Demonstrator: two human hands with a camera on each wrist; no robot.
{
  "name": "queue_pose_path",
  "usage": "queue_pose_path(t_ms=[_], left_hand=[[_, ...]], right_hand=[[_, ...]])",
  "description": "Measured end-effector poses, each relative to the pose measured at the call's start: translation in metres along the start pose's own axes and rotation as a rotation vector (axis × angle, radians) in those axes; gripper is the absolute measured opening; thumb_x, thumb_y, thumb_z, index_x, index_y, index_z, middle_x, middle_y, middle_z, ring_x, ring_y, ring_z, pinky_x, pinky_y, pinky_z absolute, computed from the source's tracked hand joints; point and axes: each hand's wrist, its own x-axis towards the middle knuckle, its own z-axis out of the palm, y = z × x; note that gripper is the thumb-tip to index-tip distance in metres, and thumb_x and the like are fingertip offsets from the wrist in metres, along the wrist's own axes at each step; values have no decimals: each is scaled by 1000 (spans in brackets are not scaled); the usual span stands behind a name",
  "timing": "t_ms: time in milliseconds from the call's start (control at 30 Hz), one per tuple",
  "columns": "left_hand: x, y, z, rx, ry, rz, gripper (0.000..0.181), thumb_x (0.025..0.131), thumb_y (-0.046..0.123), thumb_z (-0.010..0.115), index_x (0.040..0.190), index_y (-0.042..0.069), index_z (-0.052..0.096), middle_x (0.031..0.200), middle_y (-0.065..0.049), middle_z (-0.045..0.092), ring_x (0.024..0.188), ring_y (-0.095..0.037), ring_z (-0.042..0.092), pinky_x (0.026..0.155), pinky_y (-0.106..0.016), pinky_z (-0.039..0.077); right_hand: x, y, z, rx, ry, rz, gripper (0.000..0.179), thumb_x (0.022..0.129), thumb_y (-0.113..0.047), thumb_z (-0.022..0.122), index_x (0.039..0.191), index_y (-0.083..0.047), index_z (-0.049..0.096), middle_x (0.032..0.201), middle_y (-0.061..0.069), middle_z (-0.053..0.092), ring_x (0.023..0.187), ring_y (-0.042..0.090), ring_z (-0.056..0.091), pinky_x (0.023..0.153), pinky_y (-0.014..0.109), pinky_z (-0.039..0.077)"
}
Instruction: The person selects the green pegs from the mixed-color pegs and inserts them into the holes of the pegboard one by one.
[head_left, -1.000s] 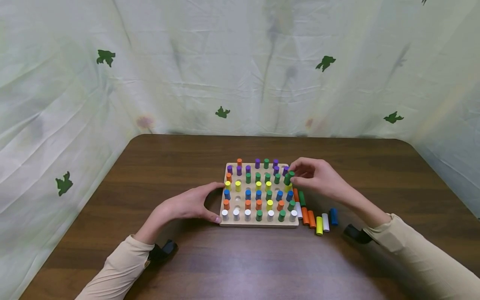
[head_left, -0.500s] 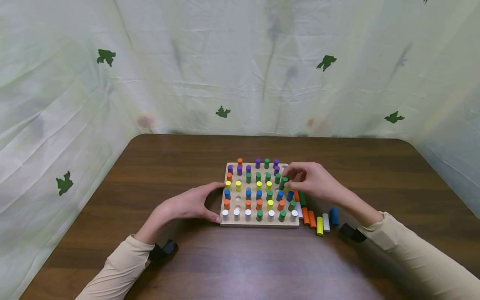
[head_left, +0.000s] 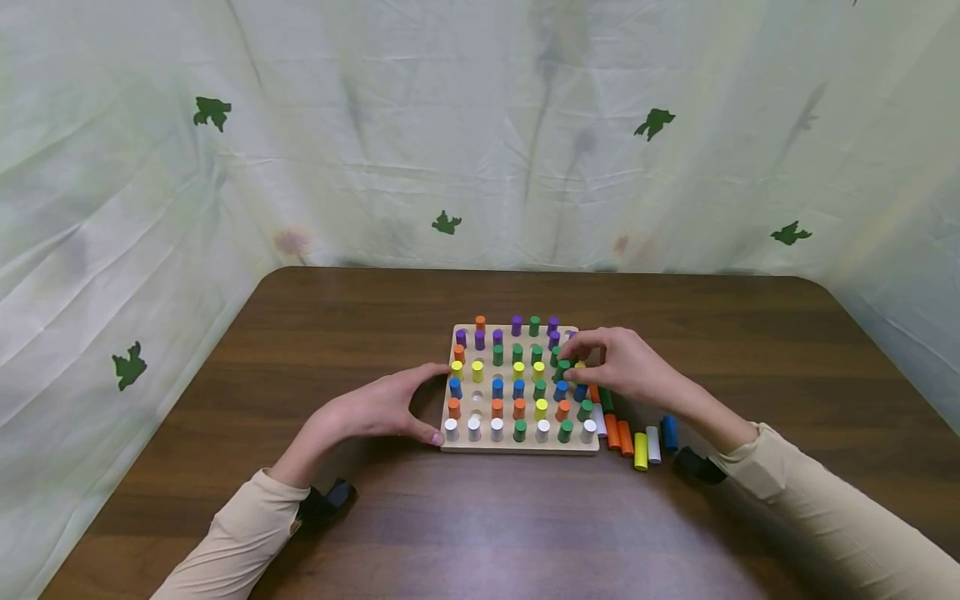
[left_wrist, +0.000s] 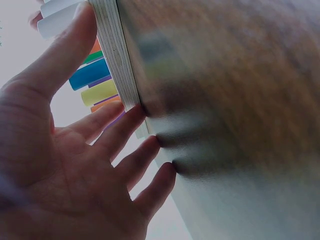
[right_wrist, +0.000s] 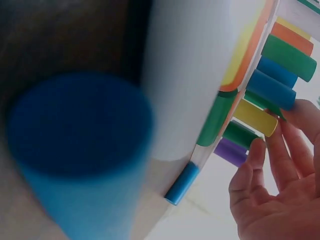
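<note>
A wooden pegboard (head_left: 517,451) bears rows of coloured pegs in the head view. My left hand (head_left: 367,407) rests against its left edge, with the thumb near the front corner and the fingers fairly straight. The left wrist view shows the fingertips (left_wrist: 134,111) touching the board's side and the table. My right hand (head_left: 626,364) pinches a green peg (head_left: 562,369) between thumb and fingers, at the right part of the row with yellow pegs (head_left: 538,371). Whether that peg's lower end is in a hole is hidden. In the right wrist view, the hand (right_wrist: 285,195) reaches among the upright pegs.
Loose pegs lie on the brown table (head_left: 480,533) right of the board: orange (head_left: 626,438), yellow (head_left: 641,452), white (head_left: 653,445), blue (head_left: 670,433) and others. A pale curtain (head_left: 480,133) hangs behind the table. Blue and white pegs loom close in the right wrist view.
My right hand has moved left and slightly down with the green peg, from the board's right edge to the yellow row. The left hand has stayed in place.
</note>
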Motion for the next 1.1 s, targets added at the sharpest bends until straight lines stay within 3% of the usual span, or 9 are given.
queue_pose_path(t_ms=[1100], left_hand=[[1, -1, 0, 7, 8, 6, 98, 73, 43, 87, 150, 11, 35, 152, -13, 38, 137, -32, 36, 110, -53, 30]], right_hand=[[3, -3, -2, 20, -42, 24, 18, 86, -20, 78, 104, -18, 74, 88, -6, 66, 80, 17, 56, 71, 35, 49]])
